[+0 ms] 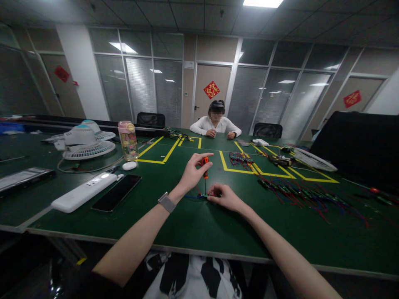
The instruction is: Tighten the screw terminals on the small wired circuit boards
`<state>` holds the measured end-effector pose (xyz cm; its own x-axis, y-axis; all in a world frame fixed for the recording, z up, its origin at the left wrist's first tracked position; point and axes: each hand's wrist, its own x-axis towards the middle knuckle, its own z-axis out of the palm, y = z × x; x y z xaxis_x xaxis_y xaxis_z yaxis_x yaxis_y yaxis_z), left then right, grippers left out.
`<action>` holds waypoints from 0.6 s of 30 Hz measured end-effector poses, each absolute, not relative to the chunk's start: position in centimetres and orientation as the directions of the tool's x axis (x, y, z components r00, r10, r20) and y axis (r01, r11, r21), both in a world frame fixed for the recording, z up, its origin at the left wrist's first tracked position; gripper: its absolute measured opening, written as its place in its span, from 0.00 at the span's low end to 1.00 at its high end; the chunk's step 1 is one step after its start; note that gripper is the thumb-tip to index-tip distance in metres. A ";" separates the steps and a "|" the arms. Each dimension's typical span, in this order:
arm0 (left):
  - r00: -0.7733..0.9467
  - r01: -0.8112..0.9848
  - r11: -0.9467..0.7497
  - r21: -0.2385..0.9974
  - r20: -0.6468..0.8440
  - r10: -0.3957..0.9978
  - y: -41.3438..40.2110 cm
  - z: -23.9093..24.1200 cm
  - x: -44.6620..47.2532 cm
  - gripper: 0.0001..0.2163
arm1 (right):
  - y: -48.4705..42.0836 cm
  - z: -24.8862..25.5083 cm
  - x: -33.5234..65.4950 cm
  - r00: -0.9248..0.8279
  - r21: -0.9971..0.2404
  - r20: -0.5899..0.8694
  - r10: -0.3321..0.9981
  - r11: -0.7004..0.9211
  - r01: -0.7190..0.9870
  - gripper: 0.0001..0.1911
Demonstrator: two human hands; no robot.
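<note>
My left hand is closed around the orange and black handle of a screwdriver, which stands upright. The screwdriver's tip meets a small green circuit board lying on the green table. Red and blue wires come off the board. My right hand pinches the right end of the board, its fingertips resting at the tabletop. To the right lies a row of several similar circuit boards with red and blue wires. A bunch of wired boards sits farther back inside yellow tape.
On the left are a white power strip, a black phone, a white earbud case, a pink-lidded bottle and white fans. A person in a white shirt sits opposite. A black screen stands at right.
</note>
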<state>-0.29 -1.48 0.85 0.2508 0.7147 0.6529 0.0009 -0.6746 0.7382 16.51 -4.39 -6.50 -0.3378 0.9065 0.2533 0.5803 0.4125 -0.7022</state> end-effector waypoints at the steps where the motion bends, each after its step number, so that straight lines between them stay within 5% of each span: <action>1: 0.249 0.007 -0.683 0.730 0.661 0.708 -1.4 0.9 -0.3 0.14 | -4.4 -6.5 16.5 -0.344 -0.705 0.252 0.905 0.415 0.575 0.07; 6: 0.314 -0.099 -0.635 0.766 0.630 0.710 -1.1 0.7 -0.4 0.16 | -4.5 -6.4 16.5 -0.360 -0.723 0.253 0.898 0.423 0.547 0.06; 12: 0.207 0.037 -0.703 0.710 0.683 0.701 -1.3 0.7 -0.3 0.13 | -4.4 -6.4 16.6 -0.342 -0.711 0.256 0.904 0.416 0.567 0.04; 18: 0.305 -0.122 -0.606 0.786 0.611 0.731 -1.4 0.9 -0.1 0.17 | -4.4 -6.5 16.6 -0.335 -0.710 0.250 0.909 0.407 0.575 0.05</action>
<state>-0.10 -1.44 0.89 0.3049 0.7308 0.6108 -0.1218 -0.6061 0.7860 16.61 -4.43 -6.48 -0.3351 0.9085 0.2495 0.5751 0.4070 -0.7096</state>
